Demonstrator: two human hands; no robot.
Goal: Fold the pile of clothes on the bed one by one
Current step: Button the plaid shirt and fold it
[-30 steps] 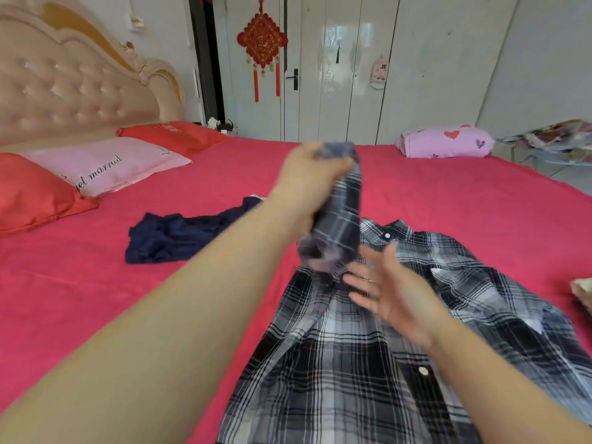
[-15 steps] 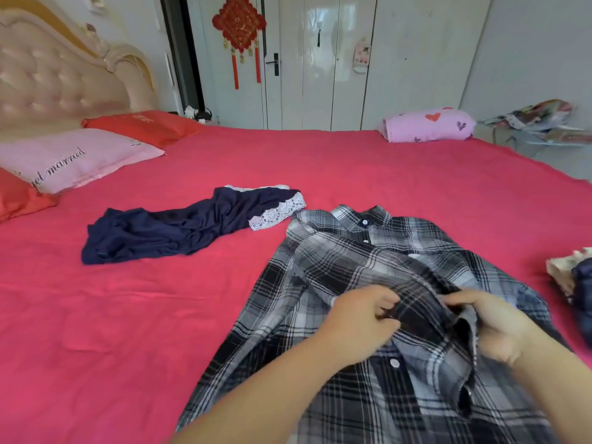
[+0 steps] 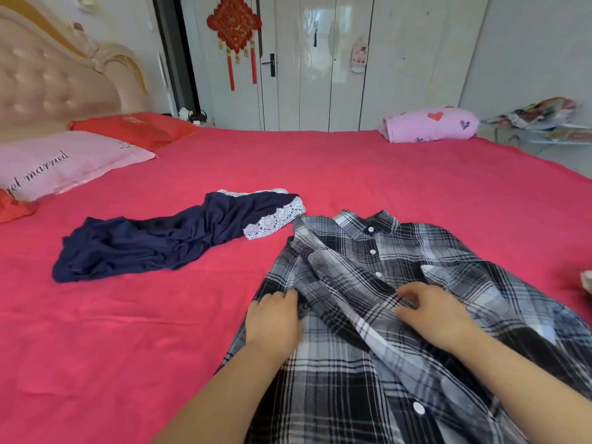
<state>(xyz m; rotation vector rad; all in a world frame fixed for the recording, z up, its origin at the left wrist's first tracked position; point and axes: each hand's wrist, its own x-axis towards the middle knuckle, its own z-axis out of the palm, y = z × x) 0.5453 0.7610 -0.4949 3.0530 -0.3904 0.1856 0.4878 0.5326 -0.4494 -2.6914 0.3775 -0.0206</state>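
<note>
Left hand point(image 3: 272, 318) is gripping the plaid shirt point(image 3: 352, 395) at its edge (fingers curled) while right hand point(image 3: 439, 315) is pressing it, fingers slightly apart.

— How much of the plaid shirt point(image 3: 352, 379) is lost?
— Its hem goes out under the lower edge, and one sleeve passes the right edge.
— And the left grip point(image 3: 272, 318)?
— Its fingers curl out of sight. Holding or only pressing, one cannot tell.
— The pale thing point(image 3: 587, 278) at the right?
— Cut off, not recognisable.
</note>
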